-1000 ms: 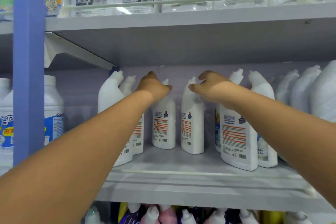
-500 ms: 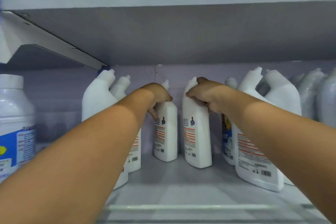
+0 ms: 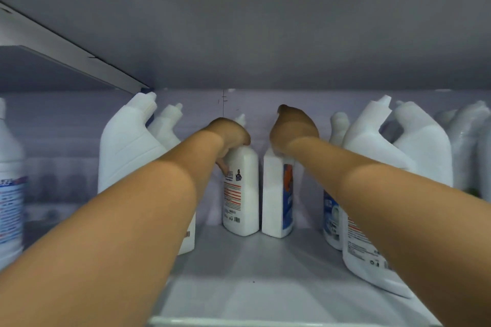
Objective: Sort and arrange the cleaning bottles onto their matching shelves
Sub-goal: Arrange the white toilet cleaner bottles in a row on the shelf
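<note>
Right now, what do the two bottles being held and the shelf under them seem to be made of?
Left bottle and right bottle: most likely opaque white plastic with a soft satin sheen and moulded edges, with glossy printed labels. Shelf: probably painted metal, a smooth pale grey surface with dull reflections, though laminate cannot be ruled out.

Looks like a shop aisle, cleaning products section.

Grey metal shelf with another shelf board close overhead, packed with rows of identical white angled-neck cleaner bottles, same labels and barcodes, the way store stock gets lined up.
</note>
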